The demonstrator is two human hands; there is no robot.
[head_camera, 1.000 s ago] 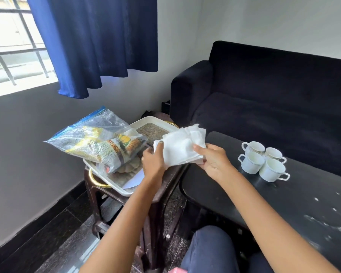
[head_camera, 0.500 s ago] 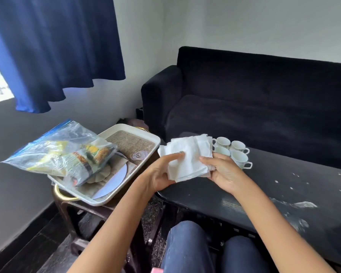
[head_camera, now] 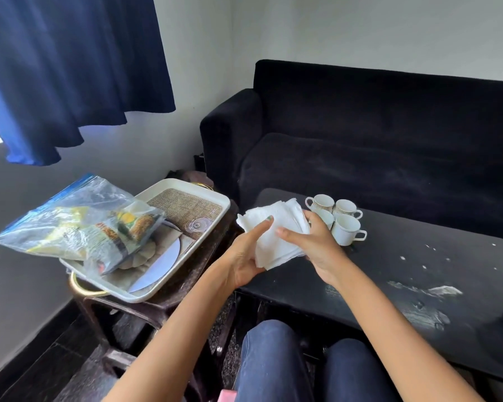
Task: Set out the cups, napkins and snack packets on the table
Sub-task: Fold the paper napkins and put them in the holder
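Together, both hands (head_camera: 282, 245) grip the white napkins (head_camera: 276, 227) beside four cups (head_camera: 336, 217).

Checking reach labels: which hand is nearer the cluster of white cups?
Right. The right hand sits just in front of the white cups, nearly touching; the left hand is further left, across the napkins.

One cup (head_camera: 326, 218) half behind the right hand (head_camera: 317, 245); packet print unreadable.

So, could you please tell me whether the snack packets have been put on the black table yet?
No, the snack packets are inside a clear bag on the white tray, beside the black table.
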